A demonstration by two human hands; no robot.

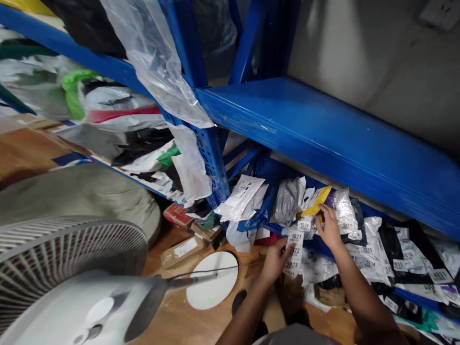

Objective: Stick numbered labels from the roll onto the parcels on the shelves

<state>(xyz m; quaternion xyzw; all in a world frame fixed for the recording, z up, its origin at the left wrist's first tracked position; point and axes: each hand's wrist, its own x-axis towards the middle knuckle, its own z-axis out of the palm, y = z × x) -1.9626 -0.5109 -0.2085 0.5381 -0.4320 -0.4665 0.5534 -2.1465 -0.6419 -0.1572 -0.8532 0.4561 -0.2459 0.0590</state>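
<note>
My left hand (275, 261) is closed on a strip of white number labels (295, 237) printed 5021, a partly covered number ending in 22, and 5023. My right hand (328, 227) has its fingers and thumb at the lower edge of a yellow mailing bag (316, 201) standing on the blue shelf. Just below that bag, between the hands, shows a label (304, 225) reading 5020. To its left stands a grey plastic parcel (285, 201); to its right, a clear-wrapped parcel (344, 206) carries label 5017.
An upper blue shelf board (309, 115) overhangs the parcels. A blue perforated post (212, 158) stands left of them, with a white parcel (242, 194) beside it. A large fan (89, 282) fills the lower left. Cardboard boxes (185, 251) and a white disc (215, 287) lie on the floor.
</note>
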